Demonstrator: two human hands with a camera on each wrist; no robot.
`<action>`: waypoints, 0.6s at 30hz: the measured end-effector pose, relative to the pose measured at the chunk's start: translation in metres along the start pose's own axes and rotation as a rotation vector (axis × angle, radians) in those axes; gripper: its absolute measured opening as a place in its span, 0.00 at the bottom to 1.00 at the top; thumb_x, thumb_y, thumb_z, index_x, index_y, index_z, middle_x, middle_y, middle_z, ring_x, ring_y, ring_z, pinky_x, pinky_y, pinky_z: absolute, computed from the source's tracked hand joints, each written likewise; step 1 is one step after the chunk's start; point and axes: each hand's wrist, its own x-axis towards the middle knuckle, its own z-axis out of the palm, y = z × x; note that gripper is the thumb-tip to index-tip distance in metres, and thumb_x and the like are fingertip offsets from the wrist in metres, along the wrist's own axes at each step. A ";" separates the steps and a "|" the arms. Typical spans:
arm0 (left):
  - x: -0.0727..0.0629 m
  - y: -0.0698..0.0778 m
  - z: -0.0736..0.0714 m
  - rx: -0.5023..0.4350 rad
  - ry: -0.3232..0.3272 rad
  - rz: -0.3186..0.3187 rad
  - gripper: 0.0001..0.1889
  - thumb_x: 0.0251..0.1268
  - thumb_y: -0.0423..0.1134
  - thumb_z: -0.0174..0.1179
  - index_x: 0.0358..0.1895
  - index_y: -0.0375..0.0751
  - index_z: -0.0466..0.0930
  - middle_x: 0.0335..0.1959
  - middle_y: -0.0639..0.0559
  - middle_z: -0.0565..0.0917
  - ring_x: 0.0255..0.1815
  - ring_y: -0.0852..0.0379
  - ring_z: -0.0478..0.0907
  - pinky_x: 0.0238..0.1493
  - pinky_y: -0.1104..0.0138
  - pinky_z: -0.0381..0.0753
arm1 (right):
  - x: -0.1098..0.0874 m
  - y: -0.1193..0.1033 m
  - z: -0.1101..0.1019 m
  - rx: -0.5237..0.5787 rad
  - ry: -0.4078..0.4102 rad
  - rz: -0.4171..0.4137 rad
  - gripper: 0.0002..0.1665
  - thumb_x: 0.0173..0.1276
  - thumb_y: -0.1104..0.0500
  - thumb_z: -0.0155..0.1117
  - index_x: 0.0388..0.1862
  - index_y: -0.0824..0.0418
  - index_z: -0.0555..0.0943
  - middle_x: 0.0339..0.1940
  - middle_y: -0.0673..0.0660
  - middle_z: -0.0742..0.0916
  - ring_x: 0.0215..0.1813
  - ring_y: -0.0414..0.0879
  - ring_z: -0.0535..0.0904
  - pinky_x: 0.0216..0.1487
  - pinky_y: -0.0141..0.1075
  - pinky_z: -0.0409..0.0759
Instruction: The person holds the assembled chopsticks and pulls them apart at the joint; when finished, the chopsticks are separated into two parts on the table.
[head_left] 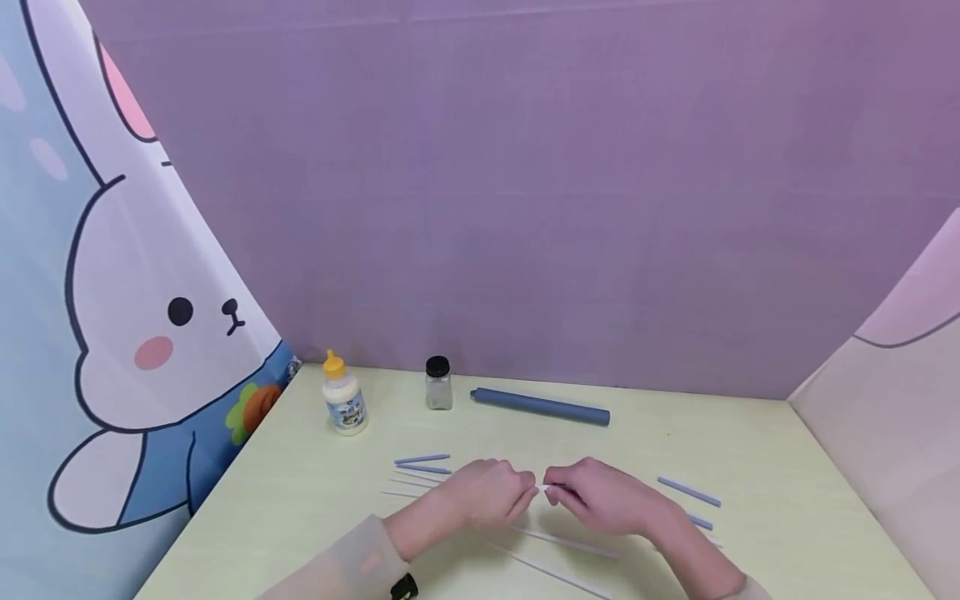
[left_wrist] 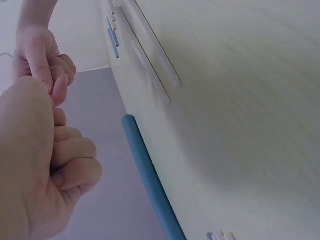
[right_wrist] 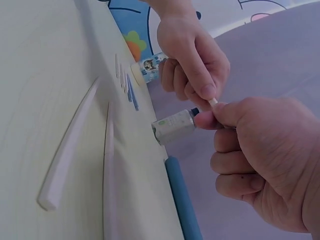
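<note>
Above the middle of the table, my left hand and right hand meet fingertip to fingertip. Between them both pinch a small white stick-like piece, mostly hidden by the fingers. The other fingers of each hand are curled in, as the left wrist view shows on the left hand. Below the hands lie two slim white sticks, a thicker one and a thinner one. Beside the left forearm are short blue sticks and thin white sticks.
Near the back edge stand a yellow-capped glue bottle and a small clear jar with a black lid. A thick blue rod lies to their right. More blue sticks and white ends lie by the right forearm. A purple backdrop rises behind.
</note>
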 end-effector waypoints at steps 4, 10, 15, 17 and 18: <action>-0.003 -0.001 0.001 0.037 -0.002 0.004 0.20 0.87 0.45 0.46 0.27 0.50 0.68 0.16 0.63 0.60 0.15 0.67 0.58 0.19 0.74 0.60 | -0.001 0.000 0.002 -0.024 -0.006 -0.018 0.17 0.87 0.58 0.53 0.32 0.56 0.74 0.24 0.36 0.62 0.25 0.25 0.56 0.31 0.22 0.67; -0.008 -0.001 0.000 0.079 0.013 0.024 0.19 0.87 0.46 0.47 0.28 0.50 0.69 0.16 0.64 0.59 0.15 0.67 0.57 0.18 0.73 0.59 | -0.002 0.000 0.003 -0.059 -0.018 -0.027 0.15 0.87 0.57 0.51 0.34 0.55 0.74 0.24 0.37 0.59 0.25 0.25 0.55 0.30 0.20 0.62; -0.011 -0.001 0.000 0.106 0.040 0.017 0.18 0.86 0.46 0.48 0.29 0.50 0.70 0.16 0.64 0.60 0.16 0.66 0.58 0.19 0.72 0.61 | -0.001 -0.002 0.003 -0.118 0.004 -0.052 0.13 0.86 0.58 0.53 0.35 0.53 0.71 0.23 0.36 0.57 0.24 0.26 0.53 0.28 0.18 0.55; -0.012 -0.001 0.000 0.110 0.052 0.003 0.18 0.86 0.45 0.48 0.29 0.50 0.70 0.15 0.64 0.60 0.15 0.66 0.58 0.18 0.72 0.61 | -0.001 -0.003 0.002 -0.145 0.022 -0.063 0.13 0.86 0.58 0.54 0.35 0.51 0.70 0.22 0.36 0.57 0.24 0.25 0.52 0.26 0.18 0.54; -0.012 0.000 0.000 0.110 0.055 -0.005 0.17 0.86 0.45 0.48 0.29 0.50 0.69 0.15 0.64 0.60 0.15 0.66 0.58 0.18 0.72 0.61 | 0.000 -0.003 0.002 -0.155 0.029 -0.066 0.12 0.86 0.59 0.54 0.36 0.51 0.70 0.22 0.36 0.57 0.24 0.25 0.52 0.26 0.18 0.54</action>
